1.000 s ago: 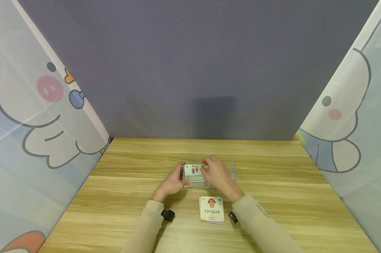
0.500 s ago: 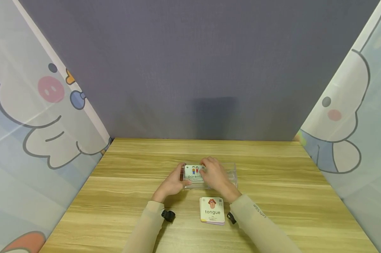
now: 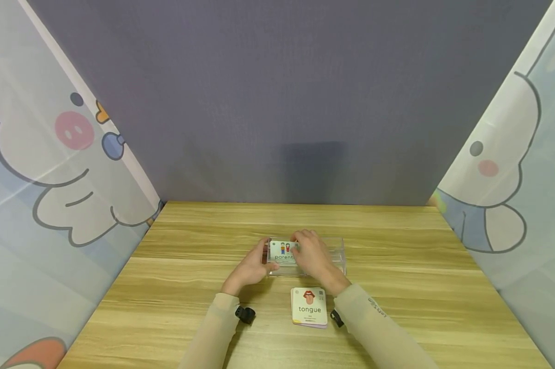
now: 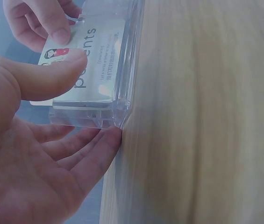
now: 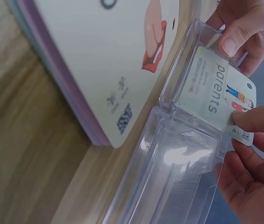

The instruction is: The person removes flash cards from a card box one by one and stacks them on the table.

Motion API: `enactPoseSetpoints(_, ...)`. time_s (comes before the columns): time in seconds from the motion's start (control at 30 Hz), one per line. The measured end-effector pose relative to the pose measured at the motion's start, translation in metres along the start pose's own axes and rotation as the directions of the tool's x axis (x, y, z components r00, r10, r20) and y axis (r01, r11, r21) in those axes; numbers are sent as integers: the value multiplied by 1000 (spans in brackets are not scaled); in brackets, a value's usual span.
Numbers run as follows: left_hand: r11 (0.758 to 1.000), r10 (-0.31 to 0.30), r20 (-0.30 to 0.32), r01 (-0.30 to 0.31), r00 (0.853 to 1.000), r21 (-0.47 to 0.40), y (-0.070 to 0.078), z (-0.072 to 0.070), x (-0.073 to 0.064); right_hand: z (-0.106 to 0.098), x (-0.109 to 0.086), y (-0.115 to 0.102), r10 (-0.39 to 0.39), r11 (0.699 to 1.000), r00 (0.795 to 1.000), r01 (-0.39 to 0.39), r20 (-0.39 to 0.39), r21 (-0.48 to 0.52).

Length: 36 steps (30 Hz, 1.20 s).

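A clear plastic two-section holder [image 5: 183,161] lies on the table. Its left section bears a white card printed "parents" [image 3: 282,252], with two cartoon figures, leaning partly above the front wall. My left hand [image 3: 249,266] grips the holder's left end, thumb [image 4: 57,77] over the card's face and fingers against the outer end wall. At the card's upper right corner, my right hand [image 3: 314,256] pinches it, thumb [image 5: 253,119] in front and fingers behind. In the head view this hand covers the end of the printed word. The right section shows bare clear plastic.
A short stack of cards, topped by one reading "tongue" [image 3: 309,307], lies on the wooden table [image 3: 176,287] in front of the holder, between the forearms. A grey panel [image 3: 212,102] rises behind, with cartoon-printed sheets on both sides.
My right hand has shifted slightly left over the "parents" card and now hides the word's last letter. The left hand keeps its grip on the holder; the stack has not moved.
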<state>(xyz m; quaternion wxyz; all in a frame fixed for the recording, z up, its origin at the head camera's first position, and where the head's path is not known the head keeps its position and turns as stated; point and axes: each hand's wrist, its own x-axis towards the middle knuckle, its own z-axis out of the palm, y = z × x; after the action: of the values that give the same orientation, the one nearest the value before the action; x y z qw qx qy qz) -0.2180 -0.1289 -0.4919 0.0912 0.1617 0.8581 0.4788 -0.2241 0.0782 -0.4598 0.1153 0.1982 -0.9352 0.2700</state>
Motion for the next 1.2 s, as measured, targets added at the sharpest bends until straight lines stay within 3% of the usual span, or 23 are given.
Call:
enactPoseSetpoints(0.33, 1000, -9, 4, 9, 1000, -1, -1, -1, 0, -1, 0, -1, 1, 1000, 1000, -1, -14, 23)
enactPoseSetpoints(0.83, 1000, -20, -5, 20, 1000, 20, 2, -1, -1, -5, 1, -7, 2, 997, 995, 6, -102, 81)
enactPoseSetpoints(1.2, 1000, -12, -3, 12, 1000, 10, 1, 0, -1, -5, 0, -8, -10, 986, 995, 27, -104, 166)
